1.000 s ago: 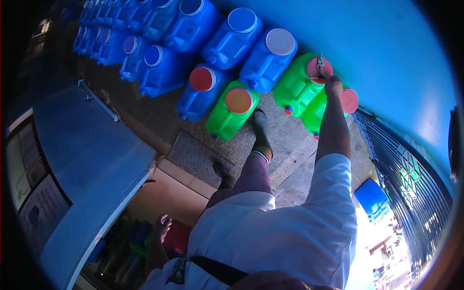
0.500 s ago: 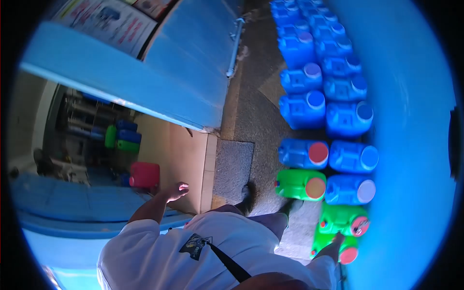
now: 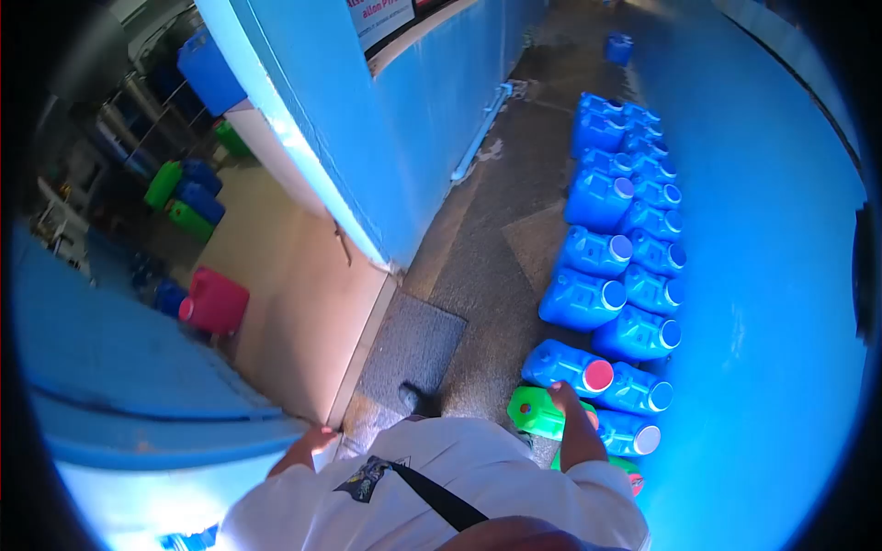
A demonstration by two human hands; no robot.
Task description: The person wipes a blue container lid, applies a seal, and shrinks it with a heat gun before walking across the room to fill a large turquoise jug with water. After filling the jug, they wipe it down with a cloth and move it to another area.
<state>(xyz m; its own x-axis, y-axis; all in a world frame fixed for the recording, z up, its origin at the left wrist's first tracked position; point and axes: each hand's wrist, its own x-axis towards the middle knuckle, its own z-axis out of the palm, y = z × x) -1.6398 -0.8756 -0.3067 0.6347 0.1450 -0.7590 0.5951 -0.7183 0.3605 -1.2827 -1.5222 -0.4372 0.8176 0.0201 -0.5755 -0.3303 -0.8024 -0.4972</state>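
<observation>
R hand: over grn jug, grip unclear. L hand: nr tile flr edge, grip unclear.

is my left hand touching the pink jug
Apart. The head view shows the left hand near the doorway's edge and the pink jug farther inside, with tan floor visible between them.

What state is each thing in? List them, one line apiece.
Green plastic jug: beside the blue ones, lid mostly hidden by the arm
Blue plastic jug with red lid: closed
Blue plastic jug with whitish lid: closed
Grey rectangular mat: flat
Right hand: over the green jug, grip unclear
Left hand: empty
</observation>
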